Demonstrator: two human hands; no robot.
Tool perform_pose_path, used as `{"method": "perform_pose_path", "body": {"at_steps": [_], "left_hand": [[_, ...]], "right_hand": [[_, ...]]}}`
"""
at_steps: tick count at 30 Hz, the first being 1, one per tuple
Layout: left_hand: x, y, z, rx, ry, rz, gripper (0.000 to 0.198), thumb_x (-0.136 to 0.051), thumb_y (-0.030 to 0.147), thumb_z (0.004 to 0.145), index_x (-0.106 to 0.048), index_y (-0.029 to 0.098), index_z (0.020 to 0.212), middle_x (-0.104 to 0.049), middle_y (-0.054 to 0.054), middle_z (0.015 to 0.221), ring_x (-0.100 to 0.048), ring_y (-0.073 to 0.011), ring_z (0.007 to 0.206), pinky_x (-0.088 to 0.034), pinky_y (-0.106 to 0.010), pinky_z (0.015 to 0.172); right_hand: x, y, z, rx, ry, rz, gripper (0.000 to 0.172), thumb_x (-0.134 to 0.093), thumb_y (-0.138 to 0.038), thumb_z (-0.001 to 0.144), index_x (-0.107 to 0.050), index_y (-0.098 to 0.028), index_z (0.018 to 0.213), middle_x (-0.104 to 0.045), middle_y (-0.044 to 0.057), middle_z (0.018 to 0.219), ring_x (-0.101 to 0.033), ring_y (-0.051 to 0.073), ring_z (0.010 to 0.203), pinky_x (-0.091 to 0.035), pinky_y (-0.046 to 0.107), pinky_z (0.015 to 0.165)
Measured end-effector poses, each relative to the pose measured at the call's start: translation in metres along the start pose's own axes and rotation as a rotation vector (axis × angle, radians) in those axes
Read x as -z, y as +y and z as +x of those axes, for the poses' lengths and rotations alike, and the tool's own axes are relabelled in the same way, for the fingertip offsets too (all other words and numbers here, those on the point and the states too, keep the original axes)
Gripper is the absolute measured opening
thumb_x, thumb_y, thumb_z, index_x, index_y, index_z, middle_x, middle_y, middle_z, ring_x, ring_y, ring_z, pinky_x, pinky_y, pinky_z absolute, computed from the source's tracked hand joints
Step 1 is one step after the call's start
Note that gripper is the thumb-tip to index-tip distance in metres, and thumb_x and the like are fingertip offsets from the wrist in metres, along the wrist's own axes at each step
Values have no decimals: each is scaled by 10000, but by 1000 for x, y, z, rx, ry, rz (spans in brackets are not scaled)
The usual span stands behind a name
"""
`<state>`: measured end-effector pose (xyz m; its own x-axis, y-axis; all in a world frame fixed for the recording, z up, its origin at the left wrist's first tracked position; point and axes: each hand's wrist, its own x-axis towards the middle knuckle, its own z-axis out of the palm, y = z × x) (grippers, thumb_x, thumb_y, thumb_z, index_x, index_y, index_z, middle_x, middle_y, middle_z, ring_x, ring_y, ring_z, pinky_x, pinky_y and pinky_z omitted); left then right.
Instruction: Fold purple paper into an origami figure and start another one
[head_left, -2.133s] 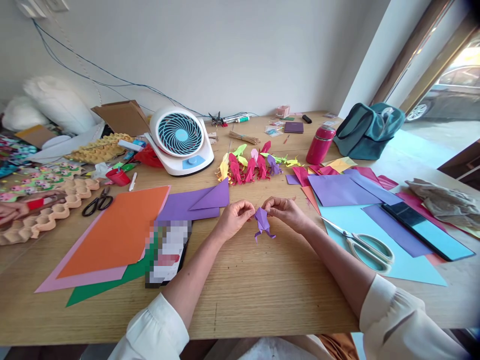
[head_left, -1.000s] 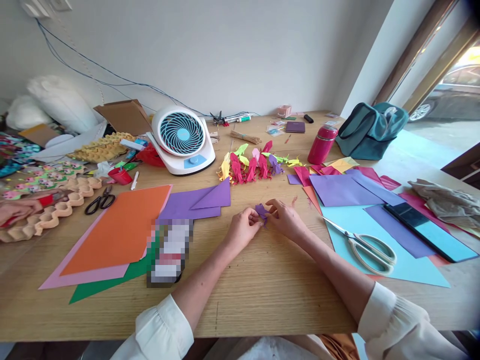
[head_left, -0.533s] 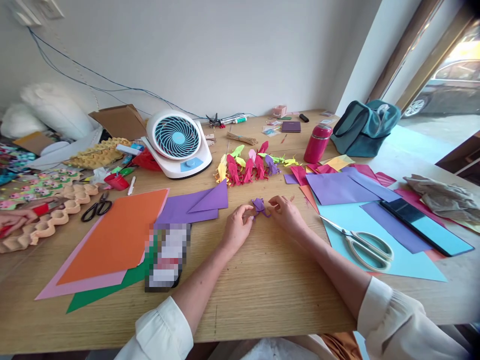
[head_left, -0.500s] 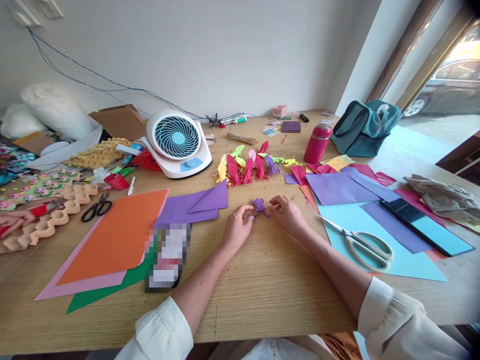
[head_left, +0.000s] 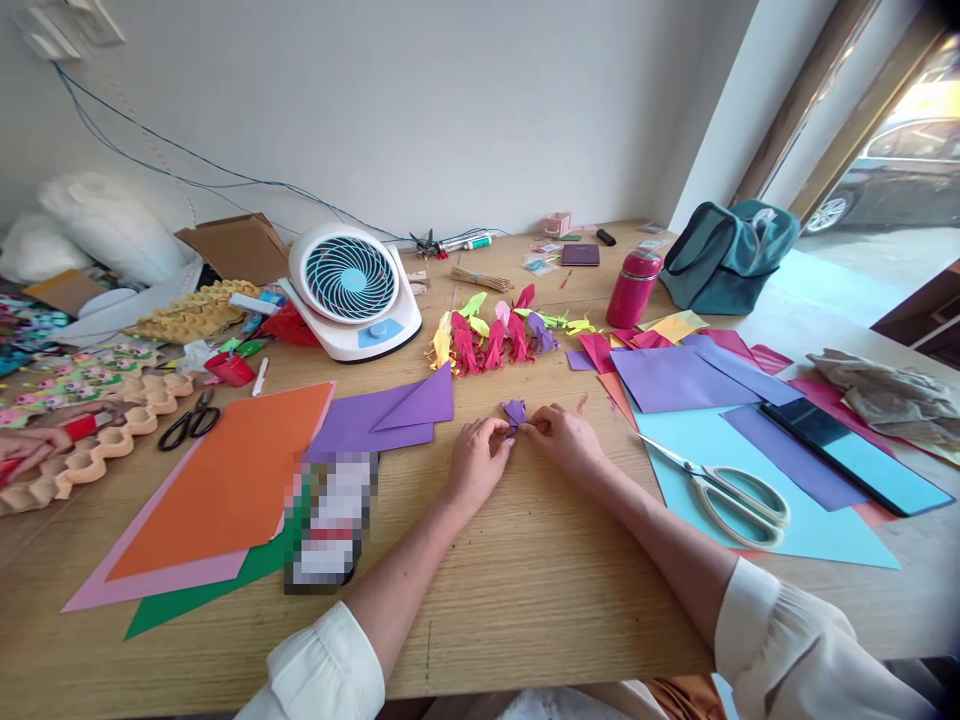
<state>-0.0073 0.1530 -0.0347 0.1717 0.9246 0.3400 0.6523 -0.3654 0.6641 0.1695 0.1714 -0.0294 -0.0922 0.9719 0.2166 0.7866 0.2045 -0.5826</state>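
Note:
A small purple folded paper figure (head_left: 514, 411) sits low over the wooden table (head_left: 525, 590), near its middle. My left hand (head_left: 476, 462) pinches it from the left and my right hand (head_left: 566, 440) pinches it from the right, fingertips meeting on the paper. Only the top of the figure shows above my fingers. Just beyond lies a row of several finished folded figures (head_left: 491, 338) in red, yellow, pink and purple. A folded purple sheet (head_left: 390, 412) lies to the left of my hands.
A white desk fan (head_left: 351, 290), orange sheet (head_left: 225, 475), black scissors (head_left: 187, 425), large pale scissors (head_left: 731, 490) on light blue paper, red bottle (head_left: 632, 288), teal bag (head_left: 727, 255). Another person's hand (head_left: 26, 447) works at the far left by egg-tray strips.
The purple figure hung between my raised hands with its legs dangling; it has come down toward the table and further away, and my fingers have closed in tighter around it.

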Motion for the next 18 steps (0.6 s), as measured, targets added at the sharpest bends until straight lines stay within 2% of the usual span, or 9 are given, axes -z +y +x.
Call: {"method": "perform_pose_path", "body": {"at_steps": [6, 11, 18], "left_hand": [[-6, 0, 0, -11, -9, 3, 209, -636, 42, 806, -622, 203, 939, -705, -30, 955, -639, -191, 929, -496, -336, 865], [-5, 0, -1, -30, 14, -8, 242, -613, 19, 800, -605, 206, 953, -694, -30, 979, -631, -191, 952, -493, -323, 866], [-5, -1, 0, -67, 39, 9, 293, -599, 28, 806, -616, 225, 1023, -699, -41, 1068, -614, -222, 1048, -471, -383, 954]], "right_hand": [[-4, -4, -4, 5, 9, 40, 78, -644, -262, 839, -683, -217, 789, -711, 16, 782, -639, 169, 736, -426, 283, 754], [-9, -2, -5, -3, 34, 90, 78, -637, -281, 840, -685, -224, 817, -724, -3, 798, -655, 161, 741, -434, 289, 771], [-13, 1, 0, -24, 54, 101, 130, -612, -332, 853, -682, -228, 821, -728, -2, 795, -658, 165, 746, -426, 293, 754]]}}
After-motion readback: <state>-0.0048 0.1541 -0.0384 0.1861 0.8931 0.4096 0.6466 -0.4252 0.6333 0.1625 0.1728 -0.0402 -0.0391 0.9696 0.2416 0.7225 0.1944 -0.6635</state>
